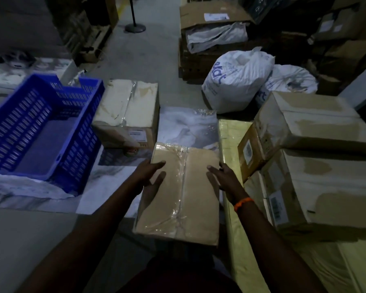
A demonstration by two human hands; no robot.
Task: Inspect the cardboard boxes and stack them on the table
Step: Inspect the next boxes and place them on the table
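Centre box (182,193) in the middle foreground, left hand (150,176) gripping its left edge, right hand (222,176) its right edge. Left of it: crate (80,149) resting on floor sheeting (184,125). Behind the centre box and just right of the crate: floor box (127,111). Right of the centre box: table (237,229), carrying a near box (325,191) with a far box (317,123) behind or on it; cannot tell which. A small box (251,153) leans tilted against their left sides. Behind the table: two sacks (235,81) side by side. Further back: stacked cartons (211,20), with a stand base (135,28) to their left.
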